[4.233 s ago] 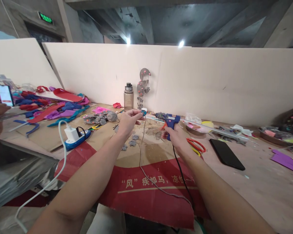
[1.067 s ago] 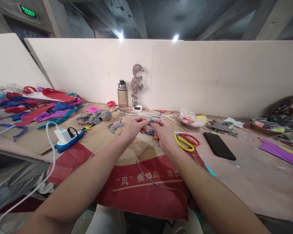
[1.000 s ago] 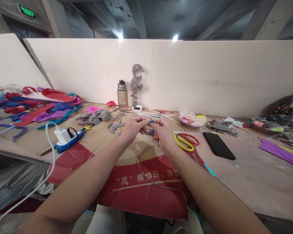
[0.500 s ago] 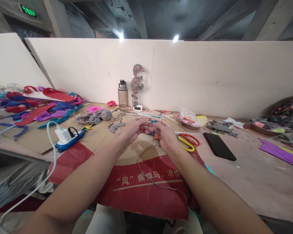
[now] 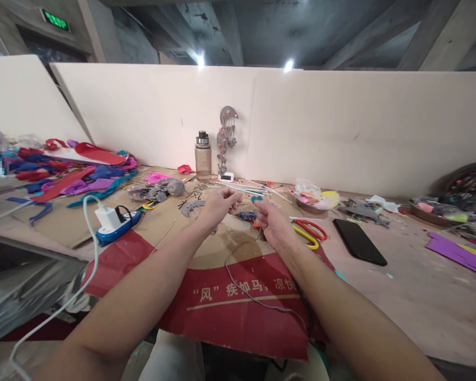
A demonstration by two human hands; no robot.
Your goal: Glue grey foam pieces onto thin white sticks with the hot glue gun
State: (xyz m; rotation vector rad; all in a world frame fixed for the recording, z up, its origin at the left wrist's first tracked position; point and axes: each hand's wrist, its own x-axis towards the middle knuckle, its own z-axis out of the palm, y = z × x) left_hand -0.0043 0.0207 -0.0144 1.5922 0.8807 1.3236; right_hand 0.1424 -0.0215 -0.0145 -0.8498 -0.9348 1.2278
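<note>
My right hand (image 5: 273,218) pinches a small teal piece (image 5: 255,199), perhaps felt, between thumb and fingertips. Left of it, with a gap between, my left hand (image 5: 221,205) has its fingers pressed together. Whatever they hold, if anything, is too small to make out. Below the gap lies a dark blue bundle (image 5: 246,216) with an orange bit beside it. A thin grey cord (image 5: 241,288) curves from under my right hand over the red and brown cardboard (image 5: 206,323). Scissors (image 5: 310,233) with red and yellow handles lie just right of my right hand.
Behind the hands stand a bottle (image 5: 203,161) and a small clock (image 5: 226,177), below a grey hanging ornament (image 5: 229,114). A black phone (image 5: 359,242) lies on the right, a blue power strip (image 5: 117,228) with a white cable on the left. Coloured felt pieces (image 5: 99,153) fill the far left.
My hands have drawn apart from near contact; the teal piece stays in my right fingertips. The whole view has shifted slightly.
</note>
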